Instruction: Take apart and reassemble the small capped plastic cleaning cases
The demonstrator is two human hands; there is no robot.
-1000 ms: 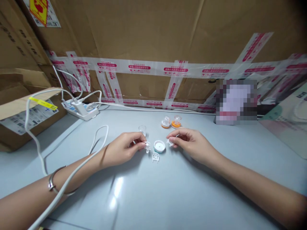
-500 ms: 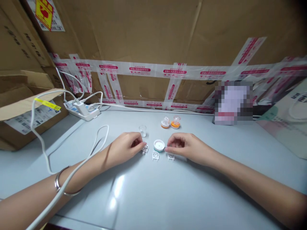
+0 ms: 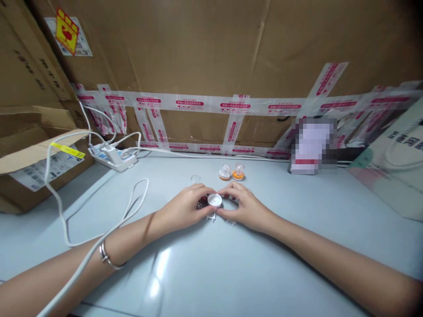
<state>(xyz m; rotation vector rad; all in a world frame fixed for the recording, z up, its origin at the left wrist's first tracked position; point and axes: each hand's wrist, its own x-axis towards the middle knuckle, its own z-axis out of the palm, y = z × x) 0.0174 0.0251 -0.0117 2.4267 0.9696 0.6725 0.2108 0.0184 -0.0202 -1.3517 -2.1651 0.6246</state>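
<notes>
Between my hands is a small round white cup-like base (image 3: 214,200), its hollow side facing up. My left hand (image 3: 194,203) grips its left rim with thumb and fingers, while my right hand (image 3: 239,203) has its fingertips on the right side. Just in front of the base lies a white pierced plastic plate (image 3: 210,216), partly covered by my left thumb. Another white pierced piece (image 3: 198,205) shows under my left palm, and a third white piece (image 3: 231,222) is mostly hidden below my right hand. A clear dome (image 3: 195,179) stands behind my left hand.
Two small orange-and-white domed items (image 3: 224,172) (image 3: 238,172) stand farther back. A white power strip (image 3: 114,158) with plugs and a looping white cable (image 3: 142,193) lies left, beside an open carton (image 3: 39,171). A blurred-out phone-like object (image 3: 310,147) leans at the back right.
Both hands have come together around the white base, which was standing untouched between them. My left hand has moved right, off the pierced piece by its fingertips.
</notes>
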